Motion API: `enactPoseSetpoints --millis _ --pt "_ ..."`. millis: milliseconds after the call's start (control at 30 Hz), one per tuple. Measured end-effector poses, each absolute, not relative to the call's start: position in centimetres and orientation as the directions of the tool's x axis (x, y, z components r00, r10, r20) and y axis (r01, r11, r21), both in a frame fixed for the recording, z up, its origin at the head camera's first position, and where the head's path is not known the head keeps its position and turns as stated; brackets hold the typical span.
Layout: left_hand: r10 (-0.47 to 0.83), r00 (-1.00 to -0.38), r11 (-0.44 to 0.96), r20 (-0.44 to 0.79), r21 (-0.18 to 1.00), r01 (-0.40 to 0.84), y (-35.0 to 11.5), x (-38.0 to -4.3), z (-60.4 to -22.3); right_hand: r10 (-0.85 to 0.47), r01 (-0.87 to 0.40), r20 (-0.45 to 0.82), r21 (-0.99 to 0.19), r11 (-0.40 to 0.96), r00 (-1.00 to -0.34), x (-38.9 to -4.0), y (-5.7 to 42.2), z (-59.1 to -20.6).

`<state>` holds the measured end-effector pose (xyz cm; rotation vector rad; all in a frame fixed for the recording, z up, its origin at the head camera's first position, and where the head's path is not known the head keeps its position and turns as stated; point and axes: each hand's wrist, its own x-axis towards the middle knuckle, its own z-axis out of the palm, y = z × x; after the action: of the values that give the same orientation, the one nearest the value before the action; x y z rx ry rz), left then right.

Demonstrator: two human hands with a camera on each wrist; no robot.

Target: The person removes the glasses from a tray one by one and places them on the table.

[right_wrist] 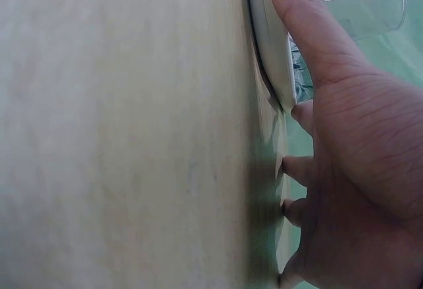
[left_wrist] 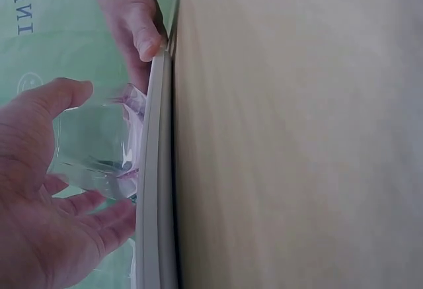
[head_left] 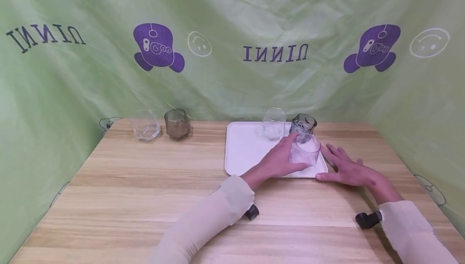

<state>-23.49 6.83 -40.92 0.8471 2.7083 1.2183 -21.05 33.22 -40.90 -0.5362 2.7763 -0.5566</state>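
Observation:
My left hand curves round a clear drinking glass at the right front corner of a white tray. In the left wrist view its thumb is near one side of the glass, with the fingers on the other. My right hand lies spread at the tray's right corner. Its thumb touches the tray edge in the right wrist view, and its other fingertips come down at the table. Behind the held glass stands a smoky grey glass, partly hidden. Another clear glass stands at the tray's back.
Toward the table's back left stand a clear angular glass and a brownish tinted glass, side by side. A green printed curtain hangs behind and beside the wooden table.

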Motion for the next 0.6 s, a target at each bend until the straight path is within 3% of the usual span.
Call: enactPoseSetpoints --millis 600 --pt "0.456 -0.876 0.509 0.154 0.762 0.399 7.87 -23.94 -41.50 -0.404 -0.302 -0.176 -0.422 0.855 -0.898 -21.01 33.25 -40.88"
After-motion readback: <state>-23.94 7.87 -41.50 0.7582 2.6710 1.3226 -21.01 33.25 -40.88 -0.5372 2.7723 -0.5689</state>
